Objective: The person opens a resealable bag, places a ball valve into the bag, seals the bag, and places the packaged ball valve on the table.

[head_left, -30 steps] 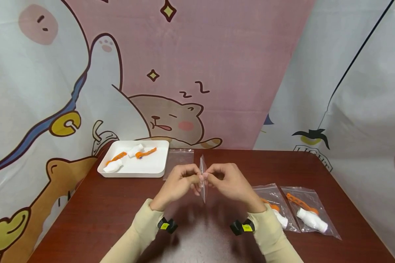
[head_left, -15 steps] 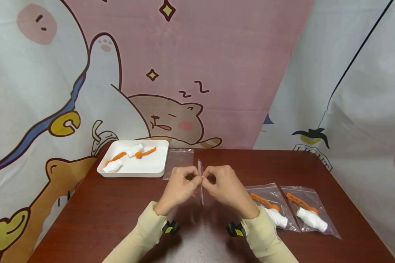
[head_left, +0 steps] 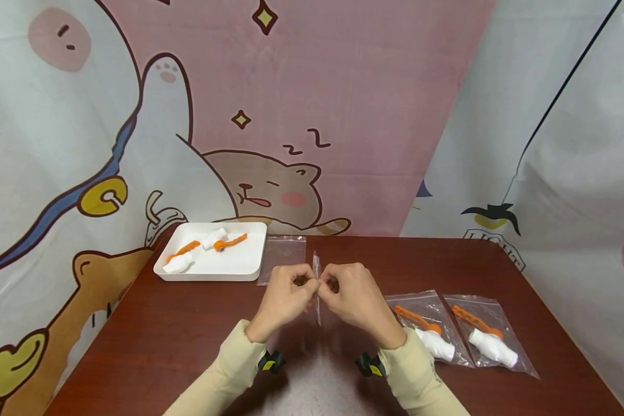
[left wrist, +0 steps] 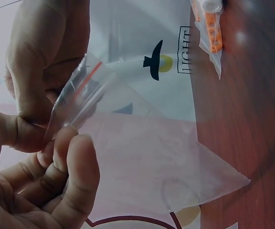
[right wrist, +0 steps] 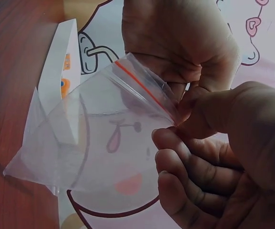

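Between both hands, above the table, hangs a clear zip-lock bag (head_left: 318, 309) seen edge-on in the head view. Its red seal line shows in both wrist views, and the bag (right wrist: 113, 119) looks flat with nothing inside. My left hand (head_left: 286, 294) pinches the bag's top edge between thumb and index finger. Close against it, my right hand (head_left: 356, 297) pinches the same edge from the other side. In the left wrist view the remaining fingers (left wrist: 82, 167) of the left hand are curled below the pinch.
A white tray (head_left: 244, 267) at the back left bears two orange strips and two white wrapped pieces. Another clear bag (head_left: 285, 254) lies flat beside it. On the right lie two filled bags (head_left: 434, 303), each with an orange strip (head_left: 477, 320) and a white piece (head_left: 494, 348).
Both hands have dropped slightly and shifted a little left with the bag, and the wrists have drawn inward. In the last half second almost nothing has moved.
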Motion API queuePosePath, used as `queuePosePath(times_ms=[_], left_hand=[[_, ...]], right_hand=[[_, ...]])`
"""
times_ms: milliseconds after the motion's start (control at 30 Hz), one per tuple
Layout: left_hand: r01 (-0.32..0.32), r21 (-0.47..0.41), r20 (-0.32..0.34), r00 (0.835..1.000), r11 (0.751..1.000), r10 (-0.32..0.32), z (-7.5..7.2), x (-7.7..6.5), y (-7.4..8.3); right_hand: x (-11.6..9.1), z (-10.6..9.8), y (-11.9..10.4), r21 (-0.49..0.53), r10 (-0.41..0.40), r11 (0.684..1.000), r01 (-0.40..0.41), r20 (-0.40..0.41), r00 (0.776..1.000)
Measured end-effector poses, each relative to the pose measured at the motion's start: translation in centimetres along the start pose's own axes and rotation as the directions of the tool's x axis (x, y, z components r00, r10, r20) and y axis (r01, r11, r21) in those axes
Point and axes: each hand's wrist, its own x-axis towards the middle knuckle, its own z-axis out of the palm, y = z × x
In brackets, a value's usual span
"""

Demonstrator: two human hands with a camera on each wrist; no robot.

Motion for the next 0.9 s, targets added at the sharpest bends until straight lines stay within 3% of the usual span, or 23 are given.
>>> queuePosePath(times_ms=[900], left_hand=[[0.005, 0.064, -0.044, 0.999, 0.998, -0.002, 0.01, -0.09, 0.23]], right_hand=[[-0.17, 0.59, -0.14, -0.05, -0.023, 0.999, 0.02, -0.063, 0.998]])
